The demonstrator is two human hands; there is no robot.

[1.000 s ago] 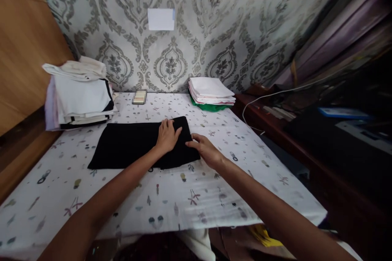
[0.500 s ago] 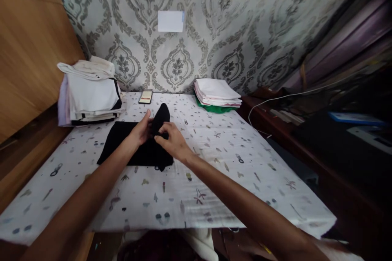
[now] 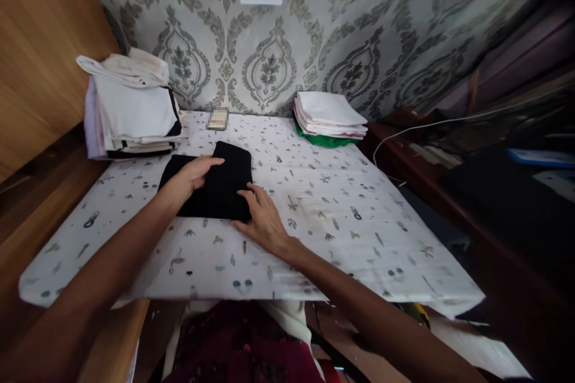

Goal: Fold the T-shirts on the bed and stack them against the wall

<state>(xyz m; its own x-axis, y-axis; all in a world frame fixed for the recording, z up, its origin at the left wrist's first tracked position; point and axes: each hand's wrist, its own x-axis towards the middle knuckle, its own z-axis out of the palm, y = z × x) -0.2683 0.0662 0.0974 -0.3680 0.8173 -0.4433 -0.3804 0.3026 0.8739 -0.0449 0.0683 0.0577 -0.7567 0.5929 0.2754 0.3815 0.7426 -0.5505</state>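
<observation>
A folded black cloth (image 3: 220, 188) lies on the patterned white table cover, left of the middle, with its right part doubled over. On its upper left part rests my left hand (image 3: 197, 172), thumb and fingers apart, some fingertips hidden against the black fabric. My right hand (image 3: 263, 215) touches the cloth's right edge, its fingers spread and the thumb near the lower right corner.
A tall stack of folded clothes (image 3: 135, 114) stands at the back left beside a wooden panel (image 3: 49, 54). A lower stack (image 3: 330, 114) sits at the back right. Between them lies a small blurred item (image 3: 218, 119). A white cable (image 3: 431, 124) runs at the right.
The black flap that stood raised between my hands now lies flat on the rest of the cloth. My right hand has opened and moved to its edge. The view has tilted downward.
</observation>
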